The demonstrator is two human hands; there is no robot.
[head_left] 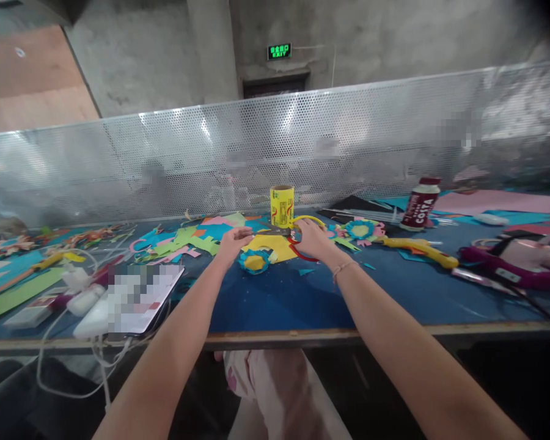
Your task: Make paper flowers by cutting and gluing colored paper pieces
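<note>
Two hands are out over the blue table (pixel 279 299). The right hand (pixel 312 238) has its fingers curled through the scissors (pixel 302 217), blades pointing left across the yellow sheet (pixel 277 245). The left hand (pixel 233 243) is closed at that sheet's left edge and seems to be pinching it, though it's small here. One pair of scissors, one sheet. Two paper flowers: the near flower (pixel 255 261) touches the sheet's near edge, the right flower (pixel 361 230) lies beyond the right hand. One yellow roll (pixel 282 206) stands behind the sheet, and one bottle (pixel 419 203) is far right.

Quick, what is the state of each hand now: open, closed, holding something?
Left hand: fingers bent at the yellow paper; grip cannot be told.
Right hand: closed on the scissors.
</note>
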